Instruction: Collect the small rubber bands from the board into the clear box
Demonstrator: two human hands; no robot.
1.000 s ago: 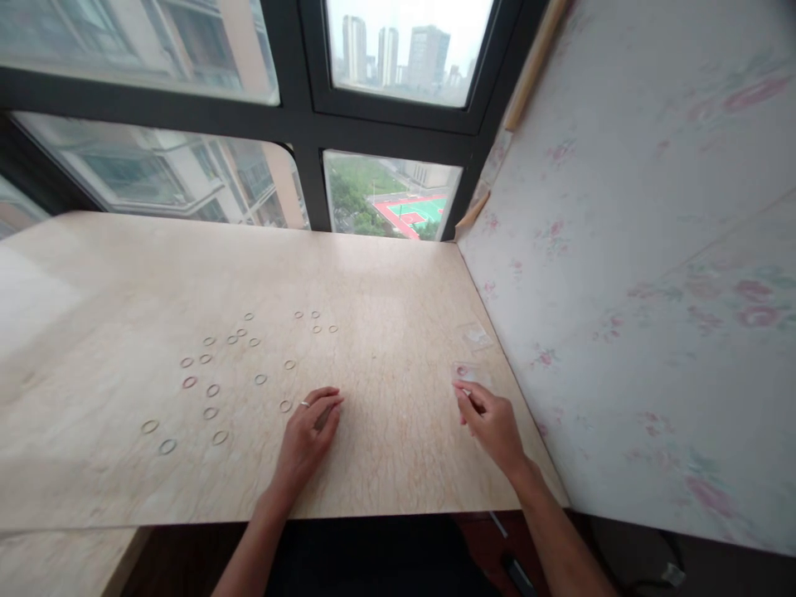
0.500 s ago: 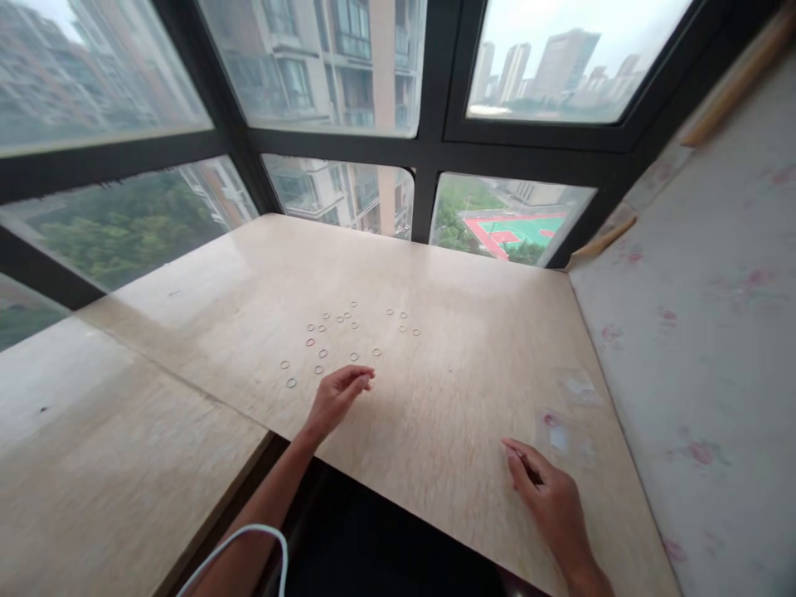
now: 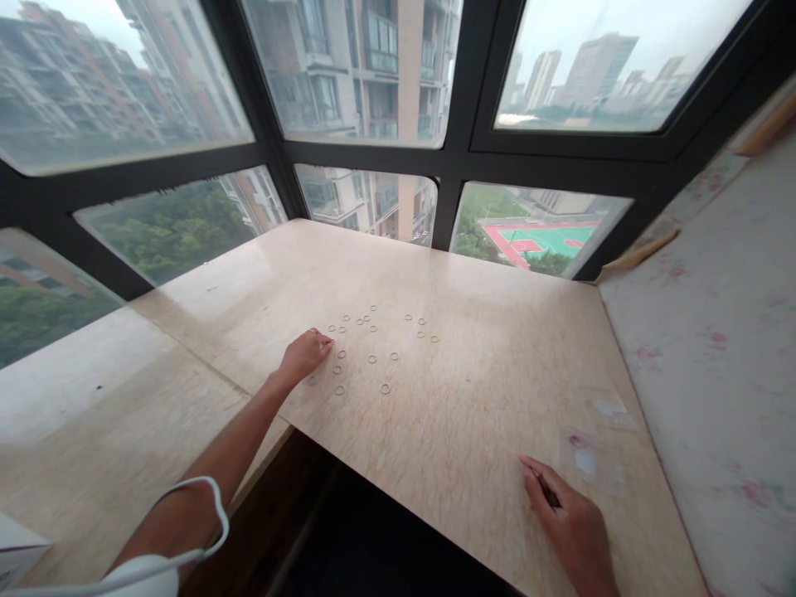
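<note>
My left hand reaches over the table on the left of the scattered rings, thumb and fingertips pinched together where a small red ring lay. The fingers hide that ring. Several thin rings lie flat close by, among them one ring just right of the fingertips and another ring nearer the table's front edge. At the lower right, my right hand rests at the tabletop, thumb against index finger and the other fingers curled. Whatever it may hold is hidden or too small to make out.
Clear plastic bags, one with a reddish mark, lie right of centre near the wallpapered wall. A white cable loops over my left forearm. Windows border the far side of the tabletop; a white box shows at lower left.
My left hand has moved left and farther from me to where the red ring lay. A ring now shows near where the hand was. The view has shifted; my right hand keeps its pinch.
</note>
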